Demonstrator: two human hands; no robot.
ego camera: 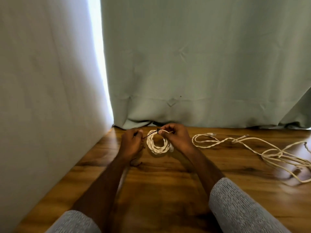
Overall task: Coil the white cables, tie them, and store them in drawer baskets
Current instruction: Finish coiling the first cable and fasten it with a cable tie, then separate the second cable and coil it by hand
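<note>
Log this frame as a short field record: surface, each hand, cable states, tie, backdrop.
surface: wooden table
coiled cable: white, wound in a ring, held between both hands
black tie: runs from the coil's top toward the left hand
left hand: pinches the tie's free end
right hand: grips the coil's top at the tie
loose cables: white, uncoiled, lying to the right
backdrop: green curtain
drawer baskets: not visible

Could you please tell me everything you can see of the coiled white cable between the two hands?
The coiled white cable is a twisted, cream-white cord wound into a small round coil of several loops, held at the far end of the wooden table. The right hand pinches its top, where a thin dark tie wraps it; the left hand pulls the tie's free end.
</note>
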